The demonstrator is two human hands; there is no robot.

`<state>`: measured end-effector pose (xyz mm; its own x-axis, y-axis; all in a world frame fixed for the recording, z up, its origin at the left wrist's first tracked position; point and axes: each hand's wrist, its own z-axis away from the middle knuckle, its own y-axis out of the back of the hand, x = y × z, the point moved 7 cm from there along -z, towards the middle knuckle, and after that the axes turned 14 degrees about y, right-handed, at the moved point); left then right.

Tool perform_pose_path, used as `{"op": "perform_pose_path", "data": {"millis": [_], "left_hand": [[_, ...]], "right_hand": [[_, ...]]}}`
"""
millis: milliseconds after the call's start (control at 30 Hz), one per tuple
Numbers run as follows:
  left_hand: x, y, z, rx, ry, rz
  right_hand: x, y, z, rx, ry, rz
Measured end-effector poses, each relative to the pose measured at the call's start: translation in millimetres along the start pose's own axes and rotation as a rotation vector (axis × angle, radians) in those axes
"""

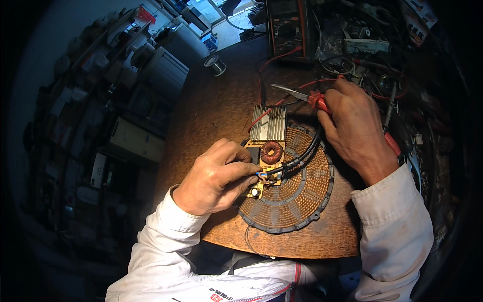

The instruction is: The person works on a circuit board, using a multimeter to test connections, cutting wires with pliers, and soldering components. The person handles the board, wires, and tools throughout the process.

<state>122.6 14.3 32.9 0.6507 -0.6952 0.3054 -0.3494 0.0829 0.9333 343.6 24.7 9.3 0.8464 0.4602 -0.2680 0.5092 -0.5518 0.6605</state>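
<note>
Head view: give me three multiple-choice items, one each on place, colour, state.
1. Where does the round copper coil disc lie?
A. on the brown wooden table
B. on a shelf
C. on the floor

2. What colour are the handles of the pointed pliers in the right hand?
A. blue
B. red
C. yellow

3. What is the left hand doing?
A. lying flat and open
B. pinching the end of the black cable
C. gripping the multimeter

Answers: 1 A, the disc rests on the tabletop; 2 B, red shows above the fingers; 3 B, fingertips close on the cable end.
</note>
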Motion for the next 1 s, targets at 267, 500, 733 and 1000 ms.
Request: {"op": "perform_pose_path", "data": {"millis": [267, 500, 733, 1000], "left_hand": [[-3, 0, -2, -0.031, -0.002, 0.015], [-6, 0, 0, -0.030, 0.014, 0.040], [-25, 7, 4, -0.045, 0.047, 0.293], [-17, 20, 11, -0.054, -0.097, 0.139]], "right_hand": [[0, -1, 0, 0.017, 0.021, 0.011], [1, 0, 0, -0.021, -0.029, -0.003], [9, 4, 2, -0.047, -0.195, 0.119], [12, 6, 3, -0.077, -0.213, 0.202]]}}
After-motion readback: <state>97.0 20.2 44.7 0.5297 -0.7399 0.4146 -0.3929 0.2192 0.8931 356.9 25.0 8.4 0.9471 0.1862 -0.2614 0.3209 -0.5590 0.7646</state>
